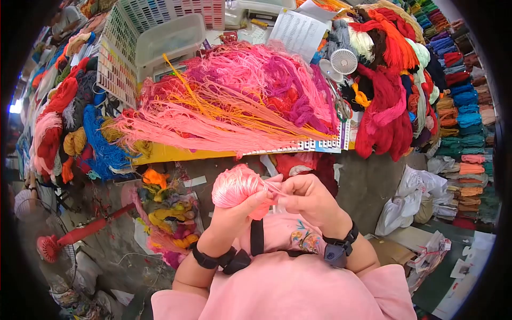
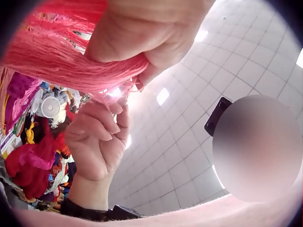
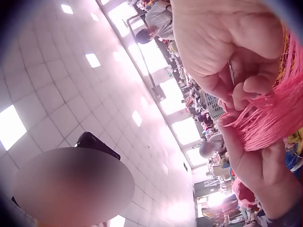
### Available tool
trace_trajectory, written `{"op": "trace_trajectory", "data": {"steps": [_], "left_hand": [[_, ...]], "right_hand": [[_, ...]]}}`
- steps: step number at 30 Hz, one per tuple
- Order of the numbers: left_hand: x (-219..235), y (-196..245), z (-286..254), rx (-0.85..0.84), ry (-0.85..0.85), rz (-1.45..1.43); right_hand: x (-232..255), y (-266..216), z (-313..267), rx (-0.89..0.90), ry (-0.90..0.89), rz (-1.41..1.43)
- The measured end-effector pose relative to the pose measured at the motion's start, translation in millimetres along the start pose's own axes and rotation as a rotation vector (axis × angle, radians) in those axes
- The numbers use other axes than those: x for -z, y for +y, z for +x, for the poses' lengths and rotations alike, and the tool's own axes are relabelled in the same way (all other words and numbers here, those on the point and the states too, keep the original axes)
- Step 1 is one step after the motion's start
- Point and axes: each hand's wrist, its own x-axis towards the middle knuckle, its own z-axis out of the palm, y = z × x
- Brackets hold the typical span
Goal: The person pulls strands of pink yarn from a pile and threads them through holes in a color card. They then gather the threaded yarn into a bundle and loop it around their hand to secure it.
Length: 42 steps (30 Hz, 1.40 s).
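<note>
A pink skein of thread (image 1: 234, 186) is gripped by my left hand (image 1: 240, 212), above my lap and just short of the table. At the skein's gathered end, my right hand (image 1: 316, 198) pinches a few pink strands between thumb and fingers, drawn out to the right. In the left wrist view the skein (image 2: 57, 71) spreads away from the left hand, with a thin loop near the right fingertips. A thin shiny metal sliver (image 3: 231, 73) shows among the right hand's curled fingers in the right wrist view; most of it is hidden.
On the yellow-edged table (image 1: 186, 154) lies a big heap of pink, magenta and orange thread (image 1: 245, 80). Behind it stand a clear plastic bin (image 1: 170, 40) and colour cards (image 1: 114, 69). A small white fan (image 1: 344, 62) and scissors (image 1: 342, 109) sit right. A floor fan (image 1: 49, 248) stands left.
</note>
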Motion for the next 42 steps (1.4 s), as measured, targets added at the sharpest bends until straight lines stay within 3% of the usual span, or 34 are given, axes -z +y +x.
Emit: {"op": "trace_trajectory", "data": {"steps": [4,8,13,18,22,25,31,33,34,36,38,42], "left_hand": [[-0.2,-1.7,3.7,-0.018,-0.011,-0.123],[5.0,-9.8,5.7,-0.030,-0.032,-0.222],[6.6,-13.3,7.5,-0.058,-0.052,-0.115],[7.6,-8.4,8.3,0.020,-0.097,-0.132],[6.0,-9.0,9.4,-0.013,-0.040,-0.150],[3.9,-6.5,12.8,-0.037,-0.033,-0.201],[12.1,-9.2,16.9,0.013,-0.068,-0.279],[8.3,-9.2,17.6,0.021,-0.065,-0.278],[5.5,-9.4,18.7,0.028,-0.038,-0.284],[2.2,-8.9,20.0,0.039,-0.011,-0.287],[0.6,-8.5,21.4,0.024,-0.065,-0.259],[5.8,-15.5,27.5,0.051,-0.018,-0.371]], "right_hand": [[-4.5,-10.1,3.8,-0.091,0.118,0.232],[-9.6,-8.0,7.3,-0.078,0.157,0.083],[-21.5,-10.8,17.5,-0.055,0.208,-0.138],[-13.7,-3.1,19.3,-0.002,0.124,-0.025],[-15.2,-3.4,18.9,-0.031,0.168,-0.021],[-13.9,2.3,21.8,0.083,0.192,0.036],[-4.1,-6.3,18.0,-0.060,0.038,0.398],[-17.2,-12.4,17.4,-0.026,0.250,0.097],[-12.4,-8.8,17.9,-0.025,0.254,0.100],[-0.8,1.0,19.9,0.004,0.157,-0.321],[-2.9,-0.3,20.1,0.014,0.180,-0.244],[4.6,-6.9,16.2,-0.015,0.175,-0.150]]}}
